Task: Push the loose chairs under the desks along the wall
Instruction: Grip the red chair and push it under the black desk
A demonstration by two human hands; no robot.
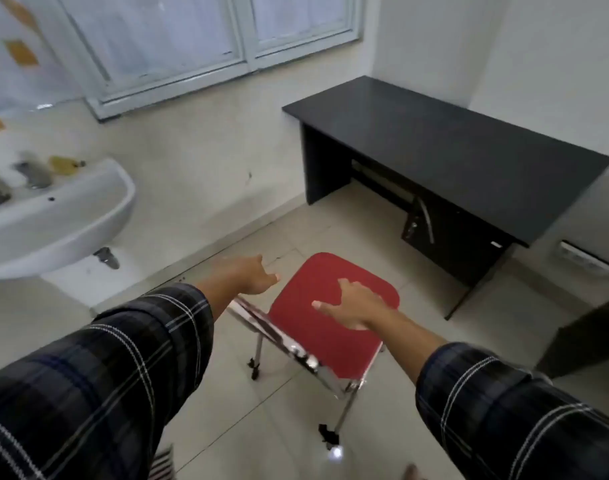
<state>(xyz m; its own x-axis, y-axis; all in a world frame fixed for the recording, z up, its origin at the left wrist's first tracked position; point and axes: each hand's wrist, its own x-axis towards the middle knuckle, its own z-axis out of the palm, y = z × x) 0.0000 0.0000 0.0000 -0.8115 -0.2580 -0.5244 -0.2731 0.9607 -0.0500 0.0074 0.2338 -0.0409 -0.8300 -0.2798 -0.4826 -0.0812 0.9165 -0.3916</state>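
The red chair (322, 342) stands on the tiled floor (278, 427) in front of the black desk (452, 150), near it but not yet under it, and it is turned at an angle to the front edge of the desk. The right hand (355, 303) lies on the seat with the fingers spread. The left hand (251, 275) is just beside the left edge of the seat, fingers relaxed, holding nothing. I think a push from one hand only can turn the chair more, so a leg may strike the side panel (325, 168) or the drawer unit (452, 230)
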